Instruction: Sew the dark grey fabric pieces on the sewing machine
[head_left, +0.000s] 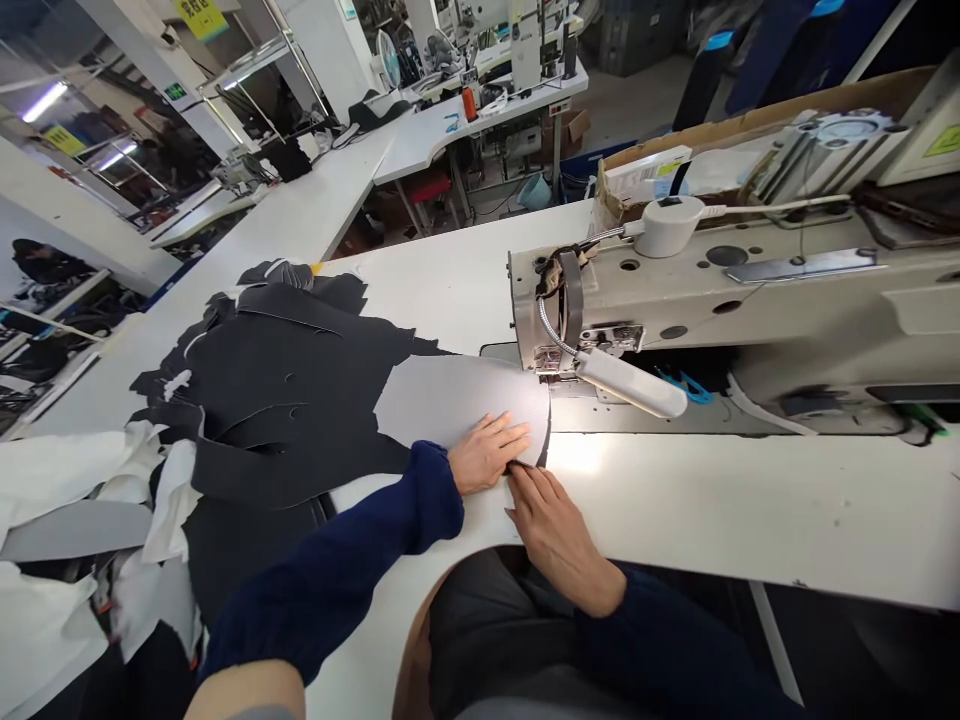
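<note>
A light grey fabric piece (pixel 439 400) lies on the white table, its right end by the needle area of a sewing machine (pixel 630 280). Along that end shows a thin dark edge. My left hand (pixel 487 455) rests flat on the piece with its fingers stretched out. At the near right edge, my right hand (pixel 559 535) has its fingers together, gripping the border; the fingertips are partly hidden. Beneath and left of the grey piece spreads a pile of dark grey fabric pieces (pixel 300 380).
A white lamp (pixel 630 383) hangs at the machine head. Blue thread snips (pixel 686 386) lie under the machine arm. White and grey fabric pieces (pixel 67 480) hang at the left. Behind the machine stands a cardboard box (pixel 611 190); another worktable (pixel 442 130) is farther back.
</note>
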